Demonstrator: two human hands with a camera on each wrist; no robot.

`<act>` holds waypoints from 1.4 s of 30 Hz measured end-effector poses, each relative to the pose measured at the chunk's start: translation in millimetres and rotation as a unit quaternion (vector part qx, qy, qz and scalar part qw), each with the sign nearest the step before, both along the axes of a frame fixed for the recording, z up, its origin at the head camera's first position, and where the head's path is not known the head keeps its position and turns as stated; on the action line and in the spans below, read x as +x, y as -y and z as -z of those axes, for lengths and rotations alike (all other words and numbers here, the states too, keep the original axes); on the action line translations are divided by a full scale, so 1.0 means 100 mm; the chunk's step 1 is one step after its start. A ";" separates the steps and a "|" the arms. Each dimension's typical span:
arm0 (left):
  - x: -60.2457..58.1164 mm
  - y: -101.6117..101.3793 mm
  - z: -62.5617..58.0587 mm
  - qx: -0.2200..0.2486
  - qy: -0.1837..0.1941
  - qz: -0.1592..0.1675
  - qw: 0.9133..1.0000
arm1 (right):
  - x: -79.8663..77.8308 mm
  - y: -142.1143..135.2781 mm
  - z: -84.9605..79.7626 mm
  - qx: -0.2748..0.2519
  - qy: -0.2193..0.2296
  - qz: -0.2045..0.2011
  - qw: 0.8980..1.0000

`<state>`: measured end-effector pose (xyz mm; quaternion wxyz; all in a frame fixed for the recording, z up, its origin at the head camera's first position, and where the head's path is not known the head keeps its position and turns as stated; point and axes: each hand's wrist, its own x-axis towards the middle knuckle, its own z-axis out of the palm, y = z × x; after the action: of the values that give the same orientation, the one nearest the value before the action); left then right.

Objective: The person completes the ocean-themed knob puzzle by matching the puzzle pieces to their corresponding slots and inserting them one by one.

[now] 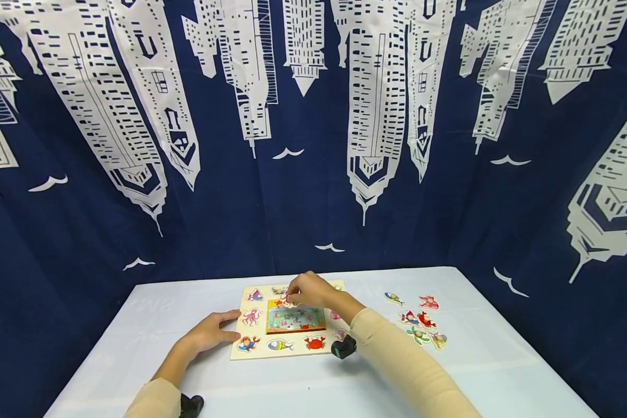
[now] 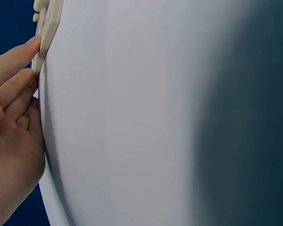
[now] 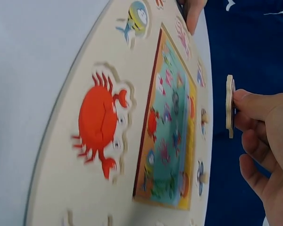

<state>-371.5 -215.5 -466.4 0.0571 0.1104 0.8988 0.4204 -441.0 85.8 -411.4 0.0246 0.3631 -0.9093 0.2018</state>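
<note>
A wooden sea-animal puzzle board lies on the table with an aquarium picture in its middle. Over the board's upper part, my right hand pinches a thin wooden puzzle piece between thumb and fingers. That piece shows edge-on in the right wrist view, so its picture is mostly hidden. My left hand rests at the board's left side, its fingertips touching the edge. Around the picture are animal shapes, among them a red crab, a striped fish and a pink octopus.
Several loose puzzle pieces lie to the right of the board, including a fish, a starfish, a crab and a green turtle. A dark blue curtain with printed buildings hangs behind the white table.
</note>
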 end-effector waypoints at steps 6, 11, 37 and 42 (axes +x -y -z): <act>0.00 0.01 0.04 0.010 0.010 0.000 1.000 | 0.03 0.15 0.07 -0.002 -0.006 -0.001 1.000; -0.01 0.01 0.07 0.014 0.010 0.000 1.000 | 0.06 0.29 0.13 -0.003 -0.001 0.007 1.000; 0.00 -0.01 0.00 0.027 0.014 -0.002 1.000 | 0.10 0.87 0.32 0.042 0.030 0.071 0.996; -0.01 -0.02 0.01 0.031 0.016 -0.007 0.999 | 0.10 0.96 0.37 0.044 0.013 0.065 0.997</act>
<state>-372.3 -213.8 -467.1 0.0648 0.0991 0.8850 0.4503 -430.6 -10.3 -448.1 0.0098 0.3011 -0.9393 0.1644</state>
